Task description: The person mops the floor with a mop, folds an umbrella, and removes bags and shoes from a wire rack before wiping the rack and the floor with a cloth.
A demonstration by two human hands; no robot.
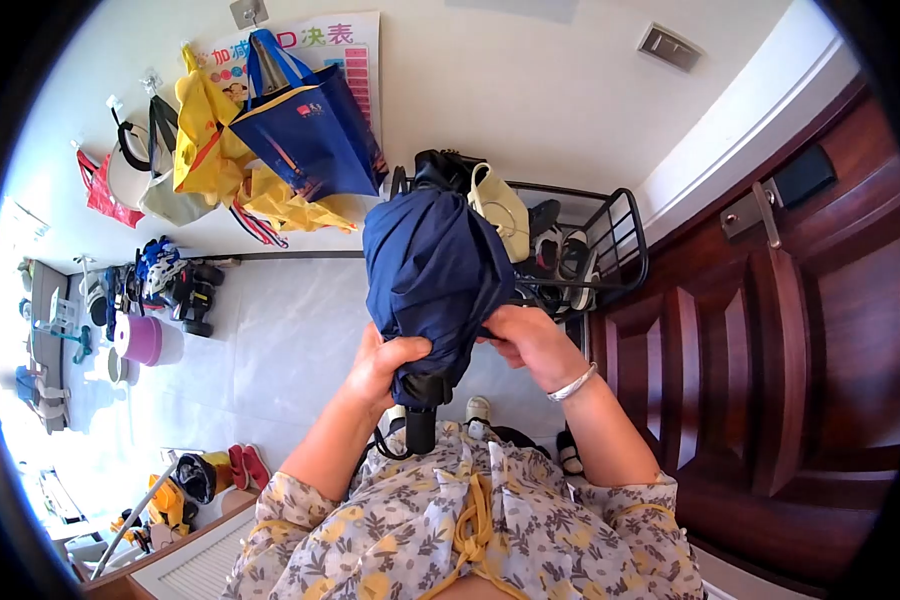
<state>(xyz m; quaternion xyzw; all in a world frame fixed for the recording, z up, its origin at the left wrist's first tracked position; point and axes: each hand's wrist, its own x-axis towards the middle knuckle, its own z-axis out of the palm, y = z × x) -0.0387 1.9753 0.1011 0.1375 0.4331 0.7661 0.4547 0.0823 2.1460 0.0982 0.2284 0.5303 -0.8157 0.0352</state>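
Navy single umbrella (435,265), two hands' fingers (408,349), one bracelet (574,384)

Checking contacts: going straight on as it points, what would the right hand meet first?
Most likely the navy umbrella's fabric: the right hand points leftward into it and seems to touch its edge.

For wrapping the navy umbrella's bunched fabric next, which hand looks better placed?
Probably the right hand: it touches the umbrella at its side edge, while the left hand clasps it near the black handle.

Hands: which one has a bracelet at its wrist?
The right hand, with the silver bracelet; the left hand, holding the navy umbrella near its handle, shows none.
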